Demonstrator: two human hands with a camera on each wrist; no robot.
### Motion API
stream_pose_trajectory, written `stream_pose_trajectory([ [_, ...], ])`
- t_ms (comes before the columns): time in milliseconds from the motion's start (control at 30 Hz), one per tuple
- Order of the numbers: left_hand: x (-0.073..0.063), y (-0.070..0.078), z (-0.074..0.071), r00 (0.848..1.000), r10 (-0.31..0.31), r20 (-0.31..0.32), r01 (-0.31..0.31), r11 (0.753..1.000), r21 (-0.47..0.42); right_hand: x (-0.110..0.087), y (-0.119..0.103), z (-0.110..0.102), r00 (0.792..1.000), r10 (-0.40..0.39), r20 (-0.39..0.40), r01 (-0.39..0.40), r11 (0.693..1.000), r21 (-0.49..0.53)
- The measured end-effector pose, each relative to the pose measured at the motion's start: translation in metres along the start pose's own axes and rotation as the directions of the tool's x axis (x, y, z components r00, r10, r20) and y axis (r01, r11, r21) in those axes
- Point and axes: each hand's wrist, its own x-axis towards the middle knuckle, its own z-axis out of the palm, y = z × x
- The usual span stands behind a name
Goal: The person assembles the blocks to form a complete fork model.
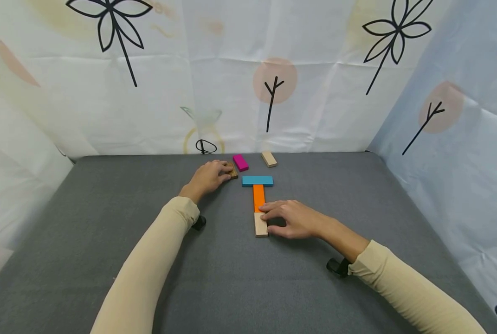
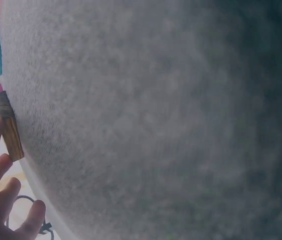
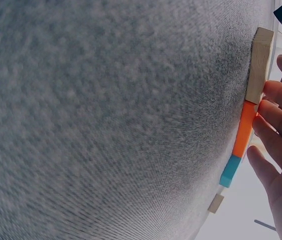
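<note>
A dark brown wooden block (image 1: 233, 170) lies at the far side of the table, partly covered by my left hand (image 1: 208, 178). Thumb and fingers of that hand are at the block's side and end, gripping it; the left wrist view shows the brown block (image 2: 10, 130) against the fingertips. My right hand (image 1: 296, 220) has its fingers extended over a pale wooden block (image 1: 261, 227), touching it and the orange block (image 1: 258, 197). These two lie end to end, and a blue block (image 1: 257, 181) crosses the far end of the orange one, forming a T.
Behind the blue block lie a magenta block (image 1: 241, 163) and another pale wooden block (image 1: 269, 159), near the back edge. The grey table (image 1: 231, 287) meets a printed white cloth (image 1: 231, 93) at the back and sides.
</note>
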Motion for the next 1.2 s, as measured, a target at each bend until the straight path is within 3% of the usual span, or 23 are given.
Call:
stream_pose_trajectory([
  [1200, 0.014, 0.021, 0.013, 1.0, 0.013, -0.005, -0.012, 0.999, 0.04, 0.002, 0.001, 0.0, 1.0, 0.002, 0.005, -0.002, 1.0, -0.002],
])
